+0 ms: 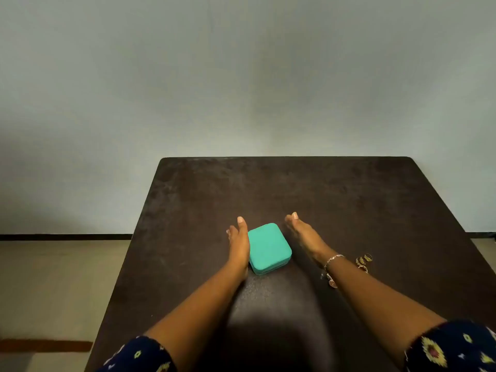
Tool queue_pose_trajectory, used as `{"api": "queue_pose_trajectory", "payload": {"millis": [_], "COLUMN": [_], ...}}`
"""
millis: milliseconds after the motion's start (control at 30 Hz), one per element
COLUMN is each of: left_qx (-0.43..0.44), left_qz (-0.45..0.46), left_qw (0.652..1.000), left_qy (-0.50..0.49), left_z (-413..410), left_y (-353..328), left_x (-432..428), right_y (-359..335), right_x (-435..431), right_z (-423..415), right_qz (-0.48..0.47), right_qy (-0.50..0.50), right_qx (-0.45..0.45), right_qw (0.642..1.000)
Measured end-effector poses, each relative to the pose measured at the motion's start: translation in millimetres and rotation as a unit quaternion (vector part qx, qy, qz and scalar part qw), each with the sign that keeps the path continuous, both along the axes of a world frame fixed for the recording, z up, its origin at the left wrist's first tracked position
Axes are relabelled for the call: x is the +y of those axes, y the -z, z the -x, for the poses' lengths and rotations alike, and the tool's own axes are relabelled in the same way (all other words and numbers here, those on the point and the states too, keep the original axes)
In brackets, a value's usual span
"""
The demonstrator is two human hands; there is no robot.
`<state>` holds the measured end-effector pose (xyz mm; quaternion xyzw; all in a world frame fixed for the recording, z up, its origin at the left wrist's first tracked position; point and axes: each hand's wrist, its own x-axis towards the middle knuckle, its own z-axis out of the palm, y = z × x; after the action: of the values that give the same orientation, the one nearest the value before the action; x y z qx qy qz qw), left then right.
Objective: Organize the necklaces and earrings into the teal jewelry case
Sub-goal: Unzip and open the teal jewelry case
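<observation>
Closed teal case (269, 248) between flat hands

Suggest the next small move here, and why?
Probably open the teal case: it lies shut on the table, both hands open beside it, left hand touching its side, right hand apart. The jewelry waits loose at right.

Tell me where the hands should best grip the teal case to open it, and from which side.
Probably by its two flat side walls, one hand from each side. The case lies flat and shut on the table, slightly rotated, with a seam around its edge. The left hand is already against its left side; the right hand is open and apart from it.
</observation>
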<state>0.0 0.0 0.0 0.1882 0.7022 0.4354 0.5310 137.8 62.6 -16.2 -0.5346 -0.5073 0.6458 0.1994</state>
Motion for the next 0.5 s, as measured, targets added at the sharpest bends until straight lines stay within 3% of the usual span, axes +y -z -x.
{"api": "queue_pose_trajectory", "payload": {"millis": [167,300,500], "left_qx": [-0.096,-0.152,-0.137], "left_qz": [0.041,0.031,0.006], "left_qw": [0.993,0.985,0.988], "left_qy": [-0.047,-0.072,-0.068], "left_z": [0,-9,-10], "left_y": [66,27,30], "left_x": [10,-2,-2], "right_y": [-4,3,13], "right_x": [-10,-11,-8], "right_z": [6,5,5], "right_qz": [0.057,0.067,0.074], "right_qy": [0.024,0.006,0.007], "right_qx": [0.036,0.026,0.060], "right_qw": [0.997,0.997,0.995]}}
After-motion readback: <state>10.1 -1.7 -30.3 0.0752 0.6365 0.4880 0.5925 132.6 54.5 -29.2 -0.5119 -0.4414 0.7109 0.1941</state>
